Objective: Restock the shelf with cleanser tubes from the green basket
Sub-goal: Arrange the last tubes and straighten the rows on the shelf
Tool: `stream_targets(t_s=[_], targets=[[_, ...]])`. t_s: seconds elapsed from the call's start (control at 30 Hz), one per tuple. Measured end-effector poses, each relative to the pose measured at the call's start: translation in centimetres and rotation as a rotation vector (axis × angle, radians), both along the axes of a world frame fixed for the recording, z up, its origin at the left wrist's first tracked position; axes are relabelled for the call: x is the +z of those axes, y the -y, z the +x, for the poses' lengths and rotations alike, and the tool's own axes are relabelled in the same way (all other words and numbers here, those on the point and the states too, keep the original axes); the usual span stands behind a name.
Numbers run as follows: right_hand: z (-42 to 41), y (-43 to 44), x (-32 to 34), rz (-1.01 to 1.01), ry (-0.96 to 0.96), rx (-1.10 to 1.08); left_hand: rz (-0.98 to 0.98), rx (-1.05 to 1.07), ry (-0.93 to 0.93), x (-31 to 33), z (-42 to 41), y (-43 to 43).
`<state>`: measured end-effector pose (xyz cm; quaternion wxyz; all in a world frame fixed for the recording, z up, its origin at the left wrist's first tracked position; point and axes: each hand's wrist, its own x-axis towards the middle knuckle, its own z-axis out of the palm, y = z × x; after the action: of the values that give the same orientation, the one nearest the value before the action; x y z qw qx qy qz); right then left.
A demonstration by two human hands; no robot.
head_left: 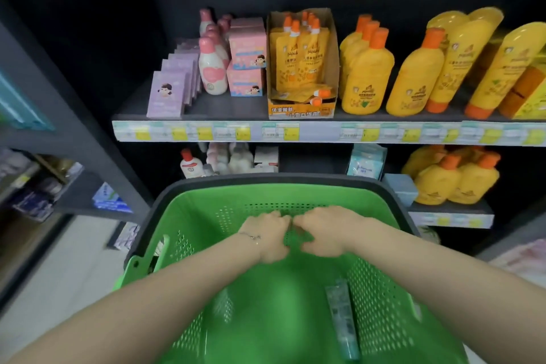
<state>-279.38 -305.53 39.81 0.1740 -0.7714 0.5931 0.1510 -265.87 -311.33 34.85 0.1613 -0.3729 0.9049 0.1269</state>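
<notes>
The green basket (189,216), with a dark rim, fills the lower middle of the view in front of the shelf (322,130). One pale blue-green cleanser tube (341,323) lies on the basket floor at the near right. My left hand (267,235) and my right hand (322,230) are both inside the basket near its far wall. Their knuckles touch and the fingers curl downward. Whether either hand holds anything is hidden by the fingers and by motion blur.
The upper shelf holds purple boxes (170,91), pink bottles (211,68), pink boxes (246,68), a carton of yellow pouches (301,68) and yellow bottles (367,77). More yellow bottles (455,180) stand on the lower shelf at right. A second shelf unit (44,115) stands at left.
</notes>
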Motion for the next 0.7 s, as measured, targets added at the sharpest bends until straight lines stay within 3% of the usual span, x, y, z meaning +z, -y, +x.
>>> stream_targets(t_s=[0.23,0.7], targets=[[0.2,-0.4,-2.8,0.235,-0.081,-0.075,0.150,0.025,0.146,-5.0,-1.1,-0.9],[0.4,0.4,-3.4,0.252,0.014,-0.137,0.458,-0.013,0.272,-10.3,-4.5,-5.6]])
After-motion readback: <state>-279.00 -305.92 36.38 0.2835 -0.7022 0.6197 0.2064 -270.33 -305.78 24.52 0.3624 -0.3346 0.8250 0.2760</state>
